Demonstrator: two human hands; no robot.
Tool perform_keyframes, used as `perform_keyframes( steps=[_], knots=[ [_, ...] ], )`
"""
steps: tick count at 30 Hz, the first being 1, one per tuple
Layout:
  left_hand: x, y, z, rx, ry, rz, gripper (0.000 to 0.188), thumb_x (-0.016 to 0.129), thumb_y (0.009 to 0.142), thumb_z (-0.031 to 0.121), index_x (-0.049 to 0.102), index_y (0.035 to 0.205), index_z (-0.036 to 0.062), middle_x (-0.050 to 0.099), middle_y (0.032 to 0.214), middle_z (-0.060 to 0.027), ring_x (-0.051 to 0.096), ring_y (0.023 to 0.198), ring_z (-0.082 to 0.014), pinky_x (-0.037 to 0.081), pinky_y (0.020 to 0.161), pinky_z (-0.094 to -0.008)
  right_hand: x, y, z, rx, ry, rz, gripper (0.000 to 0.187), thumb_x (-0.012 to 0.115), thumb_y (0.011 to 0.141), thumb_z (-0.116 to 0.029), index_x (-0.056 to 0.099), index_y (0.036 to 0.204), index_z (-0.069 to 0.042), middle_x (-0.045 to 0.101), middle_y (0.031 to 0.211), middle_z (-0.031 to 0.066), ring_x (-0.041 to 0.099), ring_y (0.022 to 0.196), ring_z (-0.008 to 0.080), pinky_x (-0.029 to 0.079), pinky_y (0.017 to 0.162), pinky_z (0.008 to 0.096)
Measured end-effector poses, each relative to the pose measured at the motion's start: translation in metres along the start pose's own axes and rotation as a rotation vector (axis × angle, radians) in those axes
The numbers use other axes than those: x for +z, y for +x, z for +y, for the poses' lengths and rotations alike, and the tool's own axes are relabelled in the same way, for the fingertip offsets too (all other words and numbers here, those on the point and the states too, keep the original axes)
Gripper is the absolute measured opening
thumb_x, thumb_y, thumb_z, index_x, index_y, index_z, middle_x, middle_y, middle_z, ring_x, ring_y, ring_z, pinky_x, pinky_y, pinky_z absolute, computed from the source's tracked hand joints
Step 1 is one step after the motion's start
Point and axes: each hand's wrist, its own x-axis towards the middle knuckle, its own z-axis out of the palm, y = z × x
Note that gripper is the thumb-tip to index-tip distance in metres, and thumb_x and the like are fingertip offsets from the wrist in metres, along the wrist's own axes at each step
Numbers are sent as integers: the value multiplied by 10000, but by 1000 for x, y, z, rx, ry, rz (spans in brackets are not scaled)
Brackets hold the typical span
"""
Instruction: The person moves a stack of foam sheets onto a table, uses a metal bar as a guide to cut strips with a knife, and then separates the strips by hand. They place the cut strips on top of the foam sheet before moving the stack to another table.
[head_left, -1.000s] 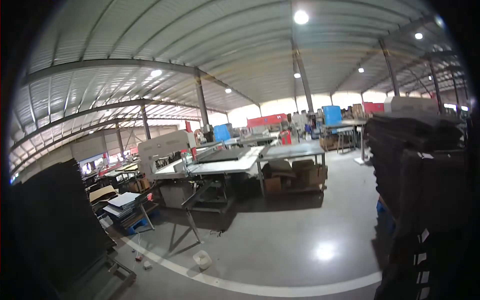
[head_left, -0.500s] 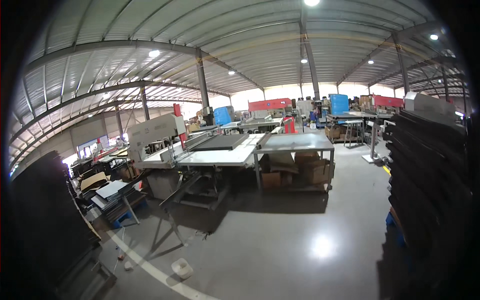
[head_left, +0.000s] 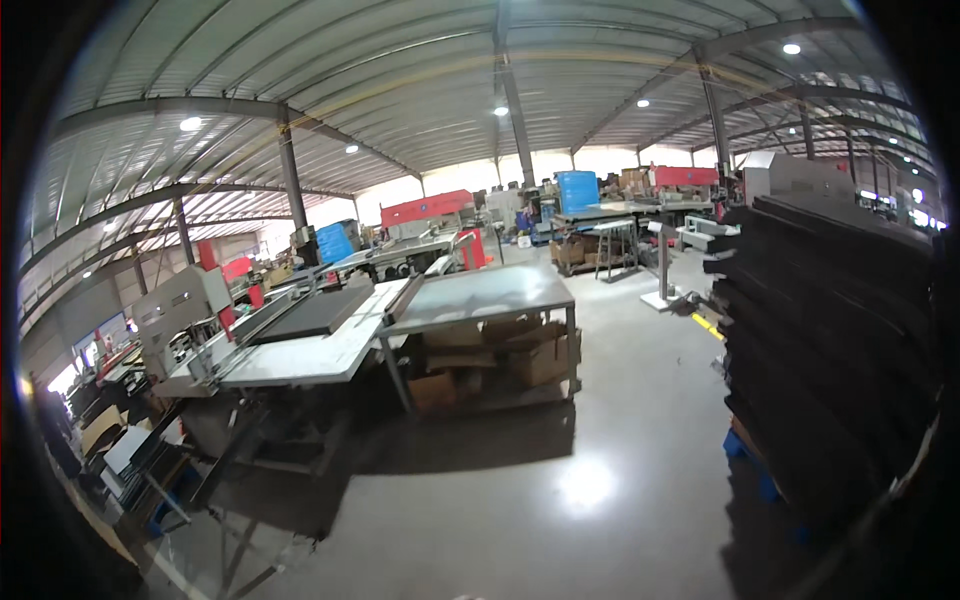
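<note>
- Tabletop of grey metal [head_left: 490, 290] and the grey machine [head_left: 165, 310] to its left sit further left than a moment ago: your view has swung right.
- That swing shows you more of the dark stack [head_left: 830, 350], at the near right with blue at its base [head_left: 738, 447]; it looks the closest load to you, though nothing is seen touching it.
- Your left hand and right hand are out of frame, so I cannot tell how far open the fingers are, or whether they hold anything.
- The stack's right side fades into the dark rim; its layers are hard to separate.
- Boxes [head_left: 545, 362] beneath the tabletop are shadowed and partly hidden.
</note>
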Motion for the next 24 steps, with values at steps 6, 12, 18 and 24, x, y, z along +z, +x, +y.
perform_keyframes(
  steps=[6, 12, 18, 24],
  knots=[
    [14, 62, 79, -156, 81, -189, 760, 479, 865, 581, 467, 1309, -35, 434, 1376, -235, 376, 1309, -356, 300, 1087, -409, -92, 102, -239, -228, -46, 16, 777, 470, 870, -580, 399, 1370, 10, 340, 1451, 209, 277, 1368, 336, 224, 1129, 393],
    [8, 149, 97, -409, 59, -302, 761, 477, 865, 585, 470, 1307, -34, 437, 1374, -234, 377, 1308, -356, 303, 1084, -408, -249, 184, -651, -814, -194, 104, 674, 468, 893, -544, 479, 1323, -24, 547, 1280, 170, 495, 1204, 281, 386, 1007, 366],
    [-42, 311, 186, -567, 129, -378, 762, 475, 864, 588, 473, 1306, -33, 440, 1372, -233, 379, 1307, -357, 305, 1082, -408, -342, 155, -847, -864, 109, 106, 559, 536, 873, -438, 537, 1252, -27, 599, 1168, 235, 576, 1093, 333, 452, 942, 373],
    [-130, 548, 403, -264, 284, -184, 763, 473, 864, 591, 476, 1304, -32, 443, 1370, -232, 380, 1306, -357, 308, 1079, -408, -401, 249, -812, -599, -7, 35, 565, 489, 891, -471, 557, 1247, -37, 516, 1314, 188, 450, 1239, 353, 350, 1047, 407]
  ],
)
